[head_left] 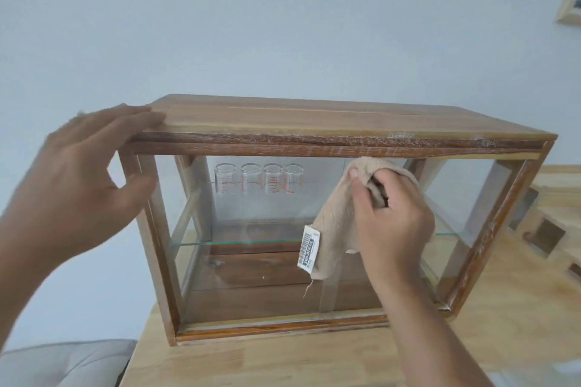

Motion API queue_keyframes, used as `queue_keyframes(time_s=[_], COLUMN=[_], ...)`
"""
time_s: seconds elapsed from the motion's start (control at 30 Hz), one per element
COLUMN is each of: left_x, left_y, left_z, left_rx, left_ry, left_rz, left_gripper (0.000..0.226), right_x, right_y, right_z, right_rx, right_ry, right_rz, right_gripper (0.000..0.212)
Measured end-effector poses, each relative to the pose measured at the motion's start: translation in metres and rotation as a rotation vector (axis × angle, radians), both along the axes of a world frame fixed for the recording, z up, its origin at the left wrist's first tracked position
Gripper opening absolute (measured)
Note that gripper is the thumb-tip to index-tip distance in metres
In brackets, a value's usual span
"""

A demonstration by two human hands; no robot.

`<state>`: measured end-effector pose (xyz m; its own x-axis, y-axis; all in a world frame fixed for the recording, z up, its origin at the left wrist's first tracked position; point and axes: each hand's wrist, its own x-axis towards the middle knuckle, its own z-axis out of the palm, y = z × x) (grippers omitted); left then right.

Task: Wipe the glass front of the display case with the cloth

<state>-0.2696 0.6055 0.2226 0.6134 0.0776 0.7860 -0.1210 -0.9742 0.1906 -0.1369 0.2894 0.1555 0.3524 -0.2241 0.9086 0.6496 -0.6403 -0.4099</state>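
Note:
A wooden display case with a glass front stands on a light wood table. My right hand presses a beige cloth against the upper right part of the glass, just under the top rail. A white barcode tag hangs from the cloth. My left hand grips the case's upper left corner, fingers on the lid and thumb on the left post. Inside, several clear beakers with red marks show at the back above a glass shelf.
The case sits near the table's left edge; a grey cushion lies below that edge. Light wooden pieces stand to the right of the case. A pale wall is behind, with a framed picture corner at the top right.

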Motion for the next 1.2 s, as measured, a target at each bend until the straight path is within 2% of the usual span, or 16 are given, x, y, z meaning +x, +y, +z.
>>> queue_keyframes(time_s=[0.13, 0.3, 0.5, 0.6, 0.73, 0.83, 0.93, 1.03, 1.2], left_x=[-0.001, 0.001, 0.004, 0.007, 0.011, 0.013, 0.013, 0.012, 0.012], left_y=[-0.003, -0.004, 0.005, 0.006, 0.007, 0.01, 0.011, 0.007, 0.006], left_z=[-0.01, -0.012, -0.016, -0.018, -0.02, -0.019, -0.02, -0.02, -0.021], left_rx=[-0.028, -0.074, -0.056, -0.061, -0.06, -0.056, -0.038, -0.054, -0.059], left_ry=[-0.043, -0.069, -0.103, -0.124, -0.145, -0.153, -0.16, -0.145, -0.132], left_rz=[-0.05, -0.106, -0.164, -0.179, -0.181, -0.18, -0.164, -0.146, -0.127], left_gripper=[0.076, 0.074, 0.073, 0.072, 0.072, 0.073, 0.074, 0.074, 0.077], right_x=[-0.02, -0.042, -0.027, -0.025, -0.03, -0.036, -0.04, -0.04, -0.044], right_y=[0.026, 0.09, 0.08, 0.069, 0.062, 0.062, 0.06, 0.058, 0.091], right_z=[0.003, 0.003, 0.002, -0.031, -0.11, -0.166, -0.208, -0.224, -0.193], right_rx=[-0.024, -0.088, -0.206, -0.236, -0.212, -0.207, -0.257, -0.309, -0.296], right_ry=[0.011, 0.029, -0.128, -0.1, 0.009, 0.141, 0.24, 0.282, 0.191], right_rz=[-0.012, 0.02, 0.068, 0.014, 0.008, -0.005, -0.012, -0.029, -0.001], right_gripper=[0.026, 0.022, 0.032, 0.03, 0.023, 0.04, 0.038, 0.029, 0.015])
